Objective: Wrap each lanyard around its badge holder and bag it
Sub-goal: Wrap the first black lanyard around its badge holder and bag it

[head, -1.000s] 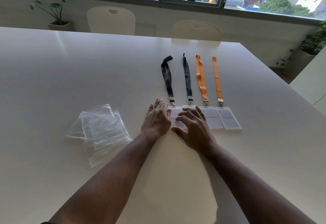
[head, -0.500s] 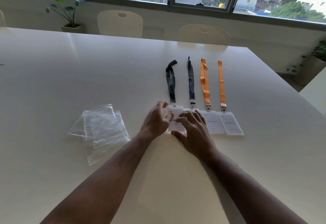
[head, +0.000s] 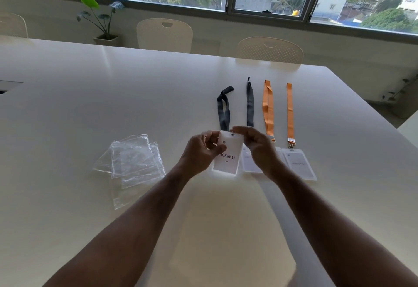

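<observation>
You have the first badge holder (head: 228,155) lifted just off the bench (head: 90,96), a little right of the frame's centre. Your left hand (head: 200,154) grips its left edge, thumb curled over the face. Your right hand (head: 255,146) is bent over its top right corner, fingertips at the clip; whether they actually pinch the clip you cannot tell from here.

Its dark lanyard (head: 224,108) trails away toward the upper part of the frame with a twisted loop at the far end. If you begin winding with that twist in, the strap may bunch and the bundle could be too bulky for a bag. The holder looks like slick, clear plastic, so a one-sided grip might let it swivel as you pull the strap in.

The second badge holder (head: 247,162) lies just beneath your right wrist, so a careless drag could shift it, along with its dark lanyard (head: 250,103). The two orange lanyards (head: 268,108) lie further right. The clear zip bags (head: 135,162) sit left of centre, overlapping; you may pick up two at once.

The held card reads "V.KohLi", with a smaller line below that is too small to read. The other cards' print is blurred.
</observation>
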Tool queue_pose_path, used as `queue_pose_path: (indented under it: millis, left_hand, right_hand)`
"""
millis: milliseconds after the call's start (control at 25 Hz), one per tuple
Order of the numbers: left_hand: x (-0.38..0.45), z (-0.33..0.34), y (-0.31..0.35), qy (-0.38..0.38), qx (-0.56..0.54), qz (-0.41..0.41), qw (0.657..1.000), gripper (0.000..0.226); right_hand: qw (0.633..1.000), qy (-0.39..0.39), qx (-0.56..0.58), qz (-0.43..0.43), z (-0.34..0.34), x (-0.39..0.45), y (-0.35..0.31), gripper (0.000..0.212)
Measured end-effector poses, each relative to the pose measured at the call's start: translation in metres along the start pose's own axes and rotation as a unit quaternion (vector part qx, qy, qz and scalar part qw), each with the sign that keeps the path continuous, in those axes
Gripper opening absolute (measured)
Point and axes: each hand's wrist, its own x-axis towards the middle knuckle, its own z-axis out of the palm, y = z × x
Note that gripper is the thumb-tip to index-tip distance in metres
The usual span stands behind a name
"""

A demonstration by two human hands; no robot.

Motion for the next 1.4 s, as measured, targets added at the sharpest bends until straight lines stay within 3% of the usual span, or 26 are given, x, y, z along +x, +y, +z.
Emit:
queue_pose_path:
  millis: [120,240,400,600,800,920,1000,1240,1400]
  left_hand:
    - [0.003,-0.005,0.014,0.016,-0.038,-0.006,0.999,0.03]
    - [0.009,-0.01,0.028,0.053,-0.07,-0.01,0.996,0.031]
    - [0.017,-0.014,0.039,0.088,-0.123,-0.017,0.988,0.027]
    - [0.028,-0.017,0.046,0.135,-0.13,-0.014,0.982,0.026]
    - [0.035,-0.017,0.047,0.168,-0.062,0.009,0.984,0.032]
    - [0.038,-0.017,0.044,0.191,-0.007,0.026,0.981,0.033]
    - [0.037,-0.016,0.042,0.193,0.029,0.039,0.98,0.031]
    - [0.026,-0.008,0.04,0.152,0.084,0.065,0.983,0.032]
    - [0.018,-0.003,0.041,0.133,0.057,0.068,0.987,0.029]
  right_hand:
    - [0.992,-0.117,0.05,-0.001,-0.008,0.004,-0.01,0.029]
    - [0.985,-0.151,0.079,0.014,-0.005,0.002,-0.016,0.025]
    - [0.989,-0.133,0.056,0.017,0.005,-0.008,-0.017,0.032]
    - [0.988,-0.076,0.116,0.072,0.019,-0.019,-0.015,0.025]
    - [0.989,-0.019,0.117,0.093,0.028,-0.035,-0.021,0.064]
    - [0.99,-0.015,0.114,0.082,0.031,-0.047,-0.03,0.071]
    - [0.991,-0.023,0.109,0.07,0.031,-0.054,-0.039,0.066]
    - [0.997,-0.022,0.071,-0.022,0.013,-0.051,-0.074,0.022]
    - [0.997,-0.008,0.044,-0.062,0.0,-0.031,-0.087,0.024]
